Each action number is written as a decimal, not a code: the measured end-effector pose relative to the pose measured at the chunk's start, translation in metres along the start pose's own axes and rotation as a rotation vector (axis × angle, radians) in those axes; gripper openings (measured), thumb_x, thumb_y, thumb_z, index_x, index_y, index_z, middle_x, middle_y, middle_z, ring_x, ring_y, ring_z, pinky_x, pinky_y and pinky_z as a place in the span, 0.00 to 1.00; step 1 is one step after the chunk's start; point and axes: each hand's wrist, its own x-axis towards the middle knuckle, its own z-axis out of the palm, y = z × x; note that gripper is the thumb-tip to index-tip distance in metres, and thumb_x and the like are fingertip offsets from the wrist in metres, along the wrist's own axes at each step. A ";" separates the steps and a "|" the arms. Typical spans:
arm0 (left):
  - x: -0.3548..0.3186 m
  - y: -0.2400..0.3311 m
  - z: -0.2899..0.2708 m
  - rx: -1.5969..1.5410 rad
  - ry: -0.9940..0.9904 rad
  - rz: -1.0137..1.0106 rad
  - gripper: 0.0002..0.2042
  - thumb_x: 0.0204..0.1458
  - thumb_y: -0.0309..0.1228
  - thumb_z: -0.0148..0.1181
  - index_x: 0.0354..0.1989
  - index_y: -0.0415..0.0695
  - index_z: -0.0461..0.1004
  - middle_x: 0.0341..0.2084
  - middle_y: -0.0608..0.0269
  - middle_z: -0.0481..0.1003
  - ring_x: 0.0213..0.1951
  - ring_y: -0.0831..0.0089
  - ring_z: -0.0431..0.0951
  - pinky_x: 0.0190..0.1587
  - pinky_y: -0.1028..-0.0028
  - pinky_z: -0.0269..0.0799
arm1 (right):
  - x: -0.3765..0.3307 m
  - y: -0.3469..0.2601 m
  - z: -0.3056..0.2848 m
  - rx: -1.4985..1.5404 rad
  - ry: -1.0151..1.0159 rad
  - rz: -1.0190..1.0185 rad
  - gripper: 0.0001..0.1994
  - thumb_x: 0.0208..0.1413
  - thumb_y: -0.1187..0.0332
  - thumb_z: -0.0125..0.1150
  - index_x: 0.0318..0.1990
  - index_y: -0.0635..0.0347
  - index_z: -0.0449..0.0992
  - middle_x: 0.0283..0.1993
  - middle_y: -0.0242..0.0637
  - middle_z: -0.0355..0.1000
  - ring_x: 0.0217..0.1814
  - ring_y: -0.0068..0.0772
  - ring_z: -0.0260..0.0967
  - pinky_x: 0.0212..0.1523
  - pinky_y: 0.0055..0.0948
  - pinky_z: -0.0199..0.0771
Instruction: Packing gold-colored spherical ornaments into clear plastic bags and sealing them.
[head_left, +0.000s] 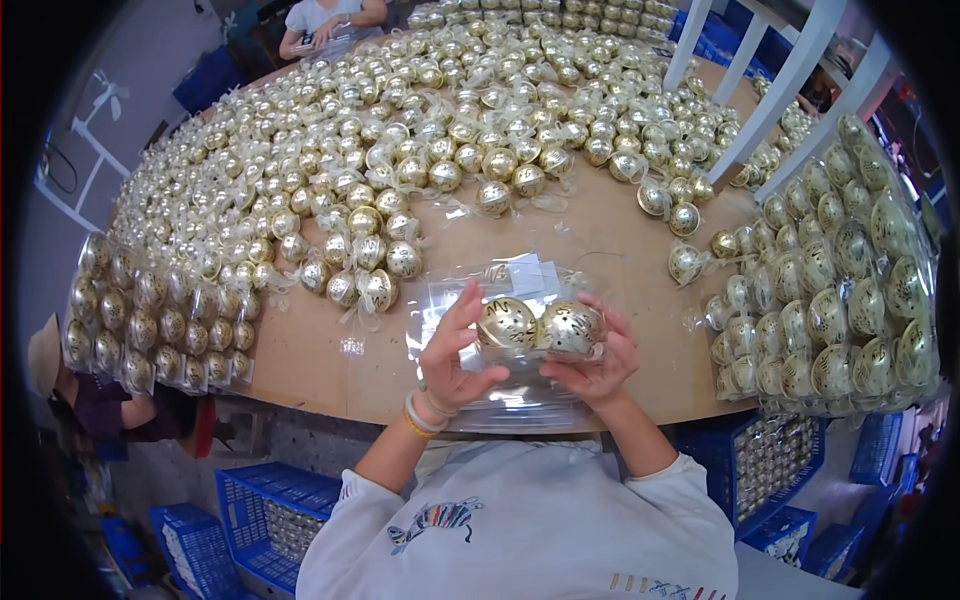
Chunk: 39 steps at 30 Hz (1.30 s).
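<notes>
Two shiny gold ball ornaments with cut-out patterns, a left ball (508, 326) and a right ball (571, 328), sit side by side in front of me, apparently in a clear plastic package. My right hand (604, 362) grips the package's right end, thumb below and fingers behind. Beside the left ball is my left hand (455, 352), fingers stretched out and thumb apart; whether it touches the plastic is hard to tell. Beneath my hands lies a stack of clear plastic sheets or bags (520, 405), with small white paper tags (532, 275) just beyond it.
A large pile of gold balls with pale ribbons (440, 120) covers the far table (600, 225). Packed balls are stacked at left (165, 325) and right (840, 300). White posts (775, 110) rise at the far right. Blue crates (270, 510) stand below. Another person (330, 22) sits opposite.
</notes>
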 end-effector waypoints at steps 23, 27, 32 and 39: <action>0.084 0.056 -0.004 0.263 -0.254 -0.497 0.03 0.46 0.26 0.66 0.25 0.42 0.79 0.42 0.59 0.65 0.26 0.82 0.65 0.44 0.74 0.66 | 0.148 -0.053 -0.014 -0.270 -0.804 0.362 0.07 0.45 0.69 0.69 0.34 0.56 0.81 0.31 0.30 0.77 0.32 0.30 0.73 0.30 0.28 0.73; 0.083 0.059 -0.001 0.301 -0.254 -0.583 0.04 0.48 0.27 0.65 0.23 0.42 0.79 0.42 0.59 0.65 0.29 0.80 0.65 0.45 0.73 0.67 | 0.140 -0.060 -0.003 -0.432 -0.722 0.236 0.06 0.44 0.71 0.69 0.32 0.57 0.80 0.31 0.30 0.74 0.31 0.31 0.71 0.29 0.30 0.72; 0.070 0.050 0.001 0.467 -0.127 -0.297 0.10 0.46 0.22 0.66 0.37 0.38 0.74 0.49 0.51 0.65 0.29 0.79 0.73 0.34 0.76 0.72 | 0.135 -0.061 -0.002 -0.428 -0.703 0.278 0.07 0.44 0.71 0.69 0.32 0.57 0.79 0.31 0.31 0.72 0.34 0.33 0.69 0.32 0.31 0.71; 0.048 0.048 0.001 0.373 -0.104 -0.211 0.13 0.45 0.22 0.67 0.40 0.44 0.75 0.52 0.54 0.63 0.42 0.68 0.74 0.44 0.71 0.72 | 0.146 -0.055 -0.016 -0.228 -0.917 0.514 0.11 0.44 0.68 0.70 0.39 0.53 0.82 0.46 0.36 0.70 0.48 0.35 0.67 0.44 0.34 0.70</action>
